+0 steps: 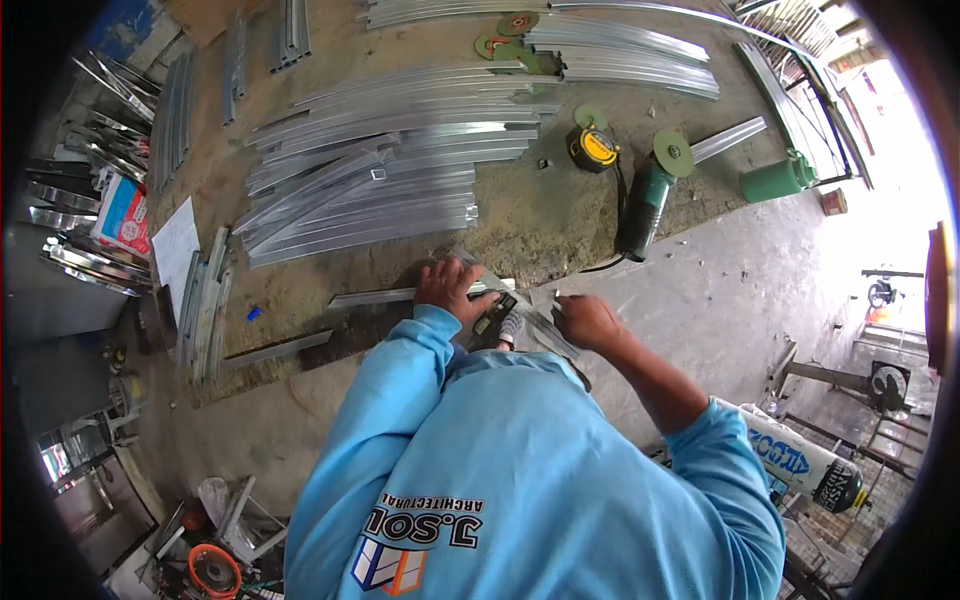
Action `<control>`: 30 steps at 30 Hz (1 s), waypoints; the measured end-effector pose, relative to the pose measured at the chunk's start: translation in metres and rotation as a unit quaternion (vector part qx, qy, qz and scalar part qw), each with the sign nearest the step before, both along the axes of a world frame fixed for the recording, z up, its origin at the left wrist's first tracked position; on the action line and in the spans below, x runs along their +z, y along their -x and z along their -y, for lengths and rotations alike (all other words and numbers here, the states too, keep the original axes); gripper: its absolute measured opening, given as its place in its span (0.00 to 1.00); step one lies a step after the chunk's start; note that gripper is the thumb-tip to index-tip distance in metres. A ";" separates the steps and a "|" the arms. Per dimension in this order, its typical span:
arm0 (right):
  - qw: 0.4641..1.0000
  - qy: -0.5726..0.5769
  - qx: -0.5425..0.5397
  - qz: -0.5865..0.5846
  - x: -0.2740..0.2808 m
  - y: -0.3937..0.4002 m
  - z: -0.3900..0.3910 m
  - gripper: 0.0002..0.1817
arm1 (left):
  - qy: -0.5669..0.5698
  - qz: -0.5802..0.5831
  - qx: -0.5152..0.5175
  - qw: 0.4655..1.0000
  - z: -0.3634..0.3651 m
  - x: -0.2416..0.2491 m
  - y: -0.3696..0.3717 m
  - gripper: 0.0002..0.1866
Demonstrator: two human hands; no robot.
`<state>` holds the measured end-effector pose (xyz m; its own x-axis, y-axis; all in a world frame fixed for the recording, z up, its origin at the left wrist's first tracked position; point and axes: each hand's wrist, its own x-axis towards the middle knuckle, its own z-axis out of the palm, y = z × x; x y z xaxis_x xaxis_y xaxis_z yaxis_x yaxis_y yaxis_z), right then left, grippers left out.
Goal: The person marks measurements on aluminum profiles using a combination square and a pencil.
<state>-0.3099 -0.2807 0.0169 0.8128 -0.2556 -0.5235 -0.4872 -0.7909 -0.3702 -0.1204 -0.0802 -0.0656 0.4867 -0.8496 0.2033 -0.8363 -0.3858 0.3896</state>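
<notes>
My left hand [447,290] lies over a thin metal bar [372,298] at the table's near edge, fingers on its far side. Its thumb reaches to a dark piece [490,318] whose kind I cannot make out. A flat, rule-like metal strip [545,330] slants from beside these fingers past the edge. To its right, my right hand [588,322] is closed, thumb and forefinger together; a small pale tip shows there, but the object is too small to name. My body hides part of the strip's near end.
Many metal profiles [370,200] cover the worktable [520,215]. A yellow tape measure [594,148], an angle grinder [645,210] and a green bottle [778,180] lie to the right. Cutting discs [518,24] are at the back. Paper [177,245] and short profiles [205,300] lie left.
</notes>
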 end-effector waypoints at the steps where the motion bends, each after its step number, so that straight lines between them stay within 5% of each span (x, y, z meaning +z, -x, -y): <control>1: 1.000 0.004 0.002 -0.006 -0.003 0.009 0.004 0.14 | 0.006 0.012 0.004 1.000 0.000 -0.002 0.001 0.29; 3: 0.989 0.008 -0.003 0.147 -0.027 0.038 0.000 0.16 | -0.019 -0.014 0.007 1.000 -0.002 0.001 0.007 0.29; 5: 0.989 -0.060 -0.054 0.125 -0.071 0.056 -0.012 0.16 | -0.036 -0.018 0.009 0.999 0.001 0.009 0.002 0.30; 8: 0.968 -0.193 -0.161 0.024 -0.062 0.061 -0.024 0.16 | 0.024 -0.058 -0.018 0.998 -0.005 0.007 -0.004 0.29; 11: 0.866 -0.297 -0.370 0.159 -0.041 0.095 -0.027 0.14 | -0.015 -0.043 -0.045 0.998 -0.026 0.009 -0.017 0.28; 17: 0.795 -0.254 -0.511 0.207 -0.021 0.088 -0.002 0.15 | -0.120 0.045 -0.116 0.985 0.019 0.007 -0.009 0.20; 19: 0.736 -0.308 -0.561 0.221 -0.058 0.071 -0.002 0.16 | -0.107 0.045 -0.136 0.984 0.047 0.005 0.000 0.21; 22: 0.767 -0.256 -0.542 0.228 -0.084 0.040 -0.016 0.16 | -0.072 0.022 -0.173 0.982 0.067 -0.004 0.005 0.23; 25: 0.810 -0.172 -0.508 0.237 -0.087 0.020 -0.028 0.15 | 0.088 -0.081 -0.121 0.985 0.065 -0.018 0.004 0.29; 30: 0.846 -0.177 -0.459 0.206 -0.073 0.018 -0.038 0.16 | 0.127 -0.031 -0.105 0.986 0.064 -0.010 0.005 0.40</control>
<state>-0.3278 -0.2428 -0.0558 0.4896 -0.7641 -0.4200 -0.6074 0.0468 -0.7931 -0.1252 -0.1440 -0.0758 0.3236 -0.8588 0.3971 -0.8586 -0.0902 0.5046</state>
